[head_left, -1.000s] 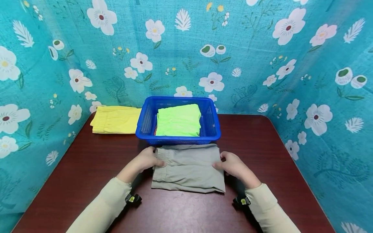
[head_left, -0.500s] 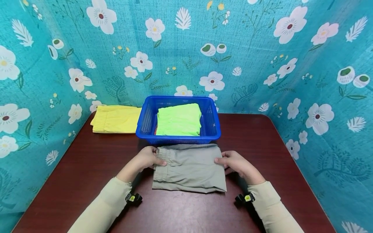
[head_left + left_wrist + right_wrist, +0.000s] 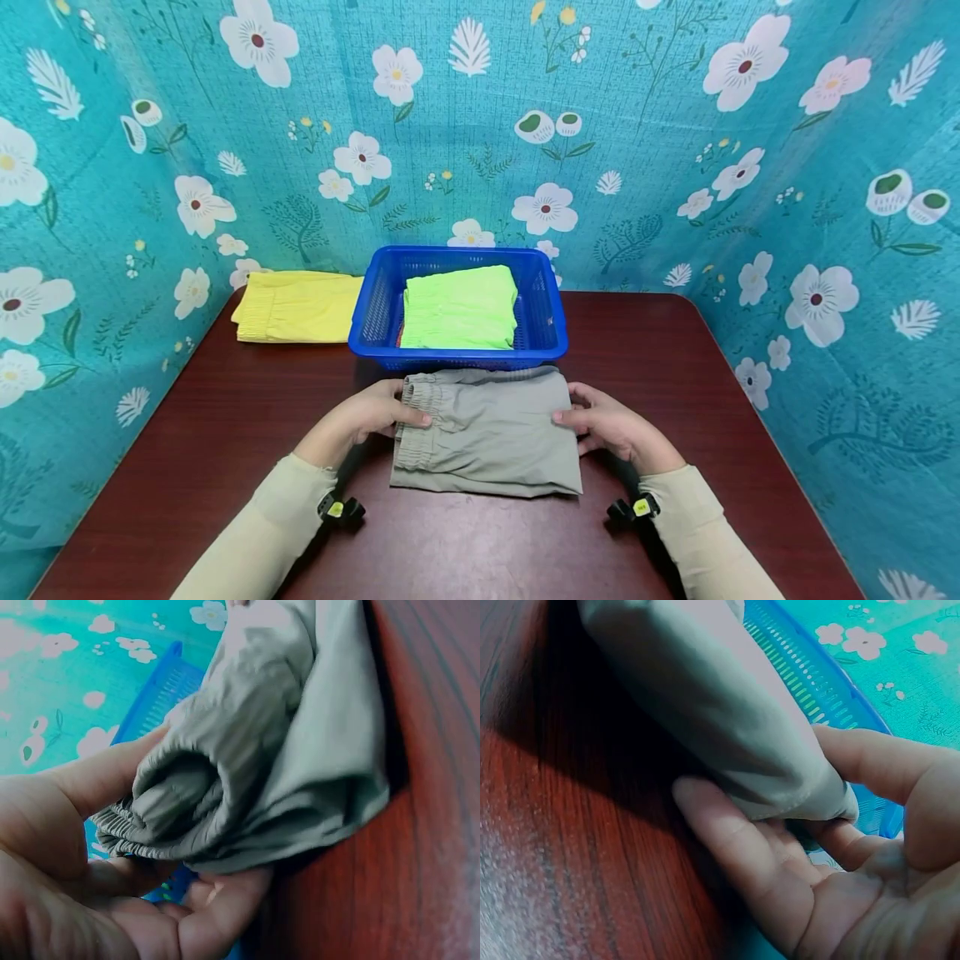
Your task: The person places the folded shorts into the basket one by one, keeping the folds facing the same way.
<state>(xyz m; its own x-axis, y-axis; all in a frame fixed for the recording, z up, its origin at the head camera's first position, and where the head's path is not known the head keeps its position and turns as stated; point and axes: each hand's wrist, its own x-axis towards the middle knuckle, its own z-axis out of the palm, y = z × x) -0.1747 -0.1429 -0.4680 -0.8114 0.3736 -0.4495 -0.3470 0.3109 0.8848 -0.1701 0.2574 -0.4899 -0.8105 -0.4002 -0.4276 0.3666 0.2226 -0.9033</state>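
Note:
Folded grey pants (image 3: 487, 437) with a gathered elastic waistband lie across the middle, in front of the blue basket. My left hand (image 3: 367, 415) pinches the waistband end, thumb on top and fingers underneath. In the left wrist view, the open waist folds (image 3: 180, 787) bulge between that thumb and the curled fingers. At the opposite end, my right hand (image 3: 611, 423) grips the folded legs with its thumb on the upper face. The right wrist view shows its fingers (image 3: 735, 847) beneath the rounded fabric end, close over the table.
The blue basket (image 3: 459, 360) stands directly behind the pants, with folded neon green clothing (image 3: 461, 308) and something reddish under it. Folded yellow clothing (image 3: 300, 308) lies to its left. Dark red tabletop (image 3: 480, 550) stretches in front; a floral teal cloth (image 3: 480, 125) hangs behind and at both sides.
My right hand has shifted slightly right and its fingers have gone further under the pants' end. The pants have moved a little to the right. The left hand keeps its hold.

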